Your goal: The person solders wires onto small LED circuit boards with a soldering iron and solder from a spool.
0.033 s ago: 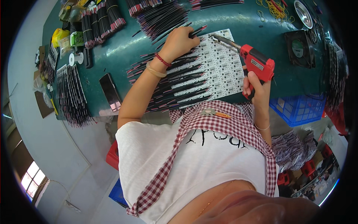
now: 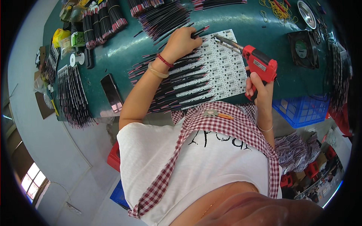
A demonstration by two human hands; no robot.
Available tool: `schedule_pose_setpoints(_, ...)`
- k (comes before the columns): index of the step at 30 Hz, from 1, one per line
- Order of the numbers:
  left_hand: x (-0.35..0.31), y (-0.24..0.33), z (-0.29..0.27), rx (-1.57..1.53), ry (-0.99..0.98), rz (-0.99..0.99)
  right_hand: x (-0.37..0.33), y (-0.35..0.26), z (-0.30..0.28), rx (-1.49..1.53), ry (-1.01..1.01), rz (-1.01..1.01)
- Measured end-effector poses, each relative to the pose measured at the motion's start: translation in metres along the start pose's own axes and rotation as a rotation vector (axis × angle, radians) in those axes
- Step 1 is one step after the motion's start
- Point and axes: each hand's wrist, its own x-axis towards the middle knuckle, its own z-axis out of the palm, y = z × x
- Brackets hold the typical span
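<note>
My left hand (image 2: 183,43) is closed around a thin black wire (image 2: 203,29) with a reddish end, over the far edge of a white circuit board panel (image 2: 230,64). My right hand (image 2: 261,87) grips the handle of a red and black soldering gun (image 2: 260,62). The gun's metal tip reaches left over the panel's far part, a little right of my left fingers. Rows of black wires (image 2: 192,84) lie across the panel's left side, their outer ends sticking out past it. My left fingertips are partly hidden.
Loose black wires (image 2: 166,17) are piled beyond my left hand, with tied wire bundles (image 2: 103,22) farther left. A phone (image 2: 111,92) lies left of my forearm. To the right are a black fan (image 2: 302,49), a metal dish (image 2: 306,14) and a blue crate (image 2: 301,111) below the green table (image 2: 124,49).
</note>
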Motion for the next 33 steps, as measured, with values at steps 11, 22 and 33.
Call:
schedule_pose_setpoints(11, 0.002, -0.002, -0.001, -0.107, -0.066, -0.013, 0.0, 0.012, -0.004, -0.075, -0.03, -0.003)
schedule_pose_setpoints(22, 0.003, 0.001, -0.001, -0.054, -0.06, -0.003, -0.004, 0.016, -0.002, -0.088, -0.004, 0.013)
schedule_pose_setpoints(33, -0.001, -0.001, 0.001, 0.063, -0.014, 0.113, -0.018, 0.003, -0.006, 0.029, 0.024, -0.031)
